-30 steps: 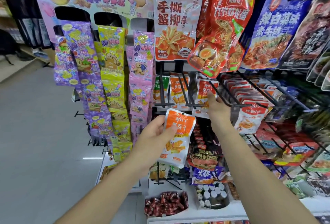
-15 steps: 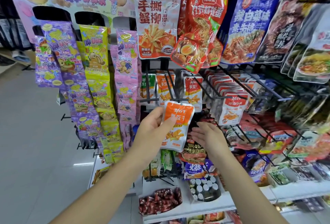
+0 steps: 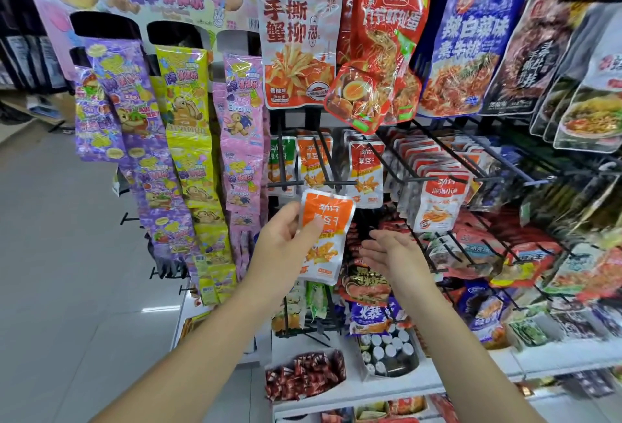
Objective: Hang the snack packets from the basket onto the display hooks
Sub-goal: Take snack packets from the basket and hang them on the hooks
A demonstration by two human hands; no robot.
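My left hand (image 3: pixel 286 240) pinches an orange-and-white snack packet (image 3: pixel 324 237) by its upper left side, holding it just below a row of black display hooks (image 3: pixel 323 166). Matching orange-and-white packets (image 3: pixel 365 170) hang from those hooks. My right hand (image 3: pixel 390 251) hovers beside the held packet on its right, palm turned up, fingers relaxed, holding nothing. The basket is not in view.
Long purple, yellow and pink candy strips (image 3: pixel 188 153) hang to the left. Large snack bags (image 3: pixel 299 42) hang on the top row. More hooks with packets (image 3: pixel 441 200) extend to the right. A white shelf (image 3: pixel 353 392) below holds tubs of sweets. Grey floor lies at left.
My right hand came down from the hanging packets on the hook to beside the held packet and turned palm up. My left hand keeps the packet at about the same height.
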